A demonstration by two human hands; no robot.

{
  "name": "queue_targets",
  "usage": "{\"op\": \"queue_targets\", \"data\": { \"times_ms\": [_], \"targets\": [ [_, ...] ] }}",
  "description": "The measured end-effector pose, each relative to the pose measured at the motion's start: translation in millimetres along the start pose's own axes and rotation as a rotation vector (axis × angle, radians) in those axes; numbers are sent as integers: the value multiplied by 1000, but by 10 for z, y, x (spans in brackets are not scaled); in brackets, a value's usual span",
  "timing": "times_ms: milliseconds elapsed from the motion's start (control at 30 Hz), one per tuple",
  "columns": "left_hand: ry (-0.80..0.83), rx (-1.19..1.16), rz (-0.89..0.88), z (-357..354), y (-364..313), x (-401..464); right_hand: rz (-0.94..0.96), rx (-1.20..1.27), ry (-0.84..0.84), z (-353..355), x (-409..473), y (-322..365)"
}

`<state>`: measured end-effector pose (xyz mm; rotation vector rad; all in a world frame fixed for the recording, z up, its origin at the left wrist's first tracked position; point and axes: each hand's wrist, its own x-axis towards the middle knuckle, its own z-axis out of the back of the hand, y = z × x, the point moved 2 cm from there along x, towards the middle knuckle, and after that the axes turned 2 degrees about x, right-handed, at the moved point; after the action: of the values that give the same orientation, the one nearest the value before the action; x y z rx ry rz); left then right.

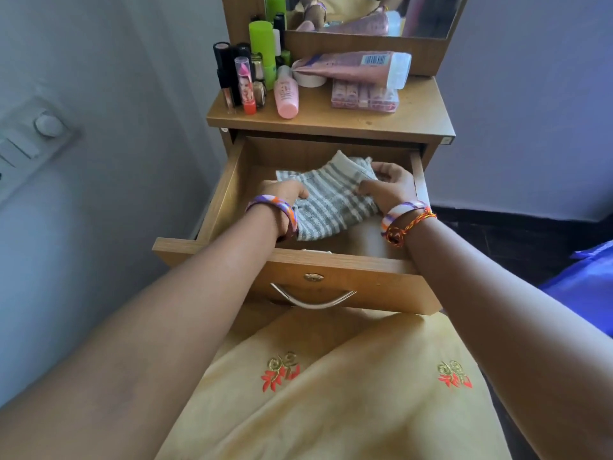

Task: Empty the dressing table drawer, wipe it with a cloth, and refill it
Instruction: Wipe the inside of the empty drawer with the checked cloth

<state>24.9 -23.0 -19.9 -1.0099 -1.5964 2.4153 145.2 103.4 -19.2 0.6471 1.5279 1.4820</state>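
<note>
The wooden drawer [229, 190] of the dressing table stands pulled out, and a grey-and-white striped cloth [331, 200] lies inside it. My left hand [282, 194] grips the cloth's left edge, fingers curled into the fabric. My right hand [388, 185] pinches the cloth's right side near the drawer's right wall. Only the cloth and my hands show inside the drawer. On the table top [421, 111] stand the cosmetics: lipsticks [245, 84], a green bottle [262, 44], a pink bottle [286, 94], a pink tube [351, 66] lying flat and a clear box [365, 96].
A mirror [365, 14] rises behind the table top. The wall at left carries a switch panel [30, 144]. A blue bag [583, 283] sits at the right on the dark floor. The drawer front with its metal handle [311, 298] is close to my yellow dress.
</note>
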Motion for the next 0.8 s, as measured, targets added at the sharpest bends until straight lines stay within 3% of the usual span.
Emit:
{"op": "queue_targets", "data": {
  "times_ms": [67,100,167,233,333,467,567,800],
  "targets": [
    [-49,106,-70,-6,-8,-22,48,-232,-107,39,-6,-39],
    [-93,164,-136,1,-41,-42,86,-487,-144,59,-30,-42],
    [-224,230,-288,93,-130,-65,201,-1046,-132,35,-130,-17],
    [-353,278,-414,258,-232,-62,364,-1309,-98,-80,-254,66],
    [-448,453,-499,526,-263,70,446,-1342,56,-296,-343,115],
    [-342,788,-268,686,-86,140,228,-1389,213,-464,-306,101],
    [-233,798,-212,667,-32,124,132,-1346,246,-581,-267,51],
    [-239,852,-234,739,-38,148,-8,-1361,237,-695,-204,-49]
  ]
}}
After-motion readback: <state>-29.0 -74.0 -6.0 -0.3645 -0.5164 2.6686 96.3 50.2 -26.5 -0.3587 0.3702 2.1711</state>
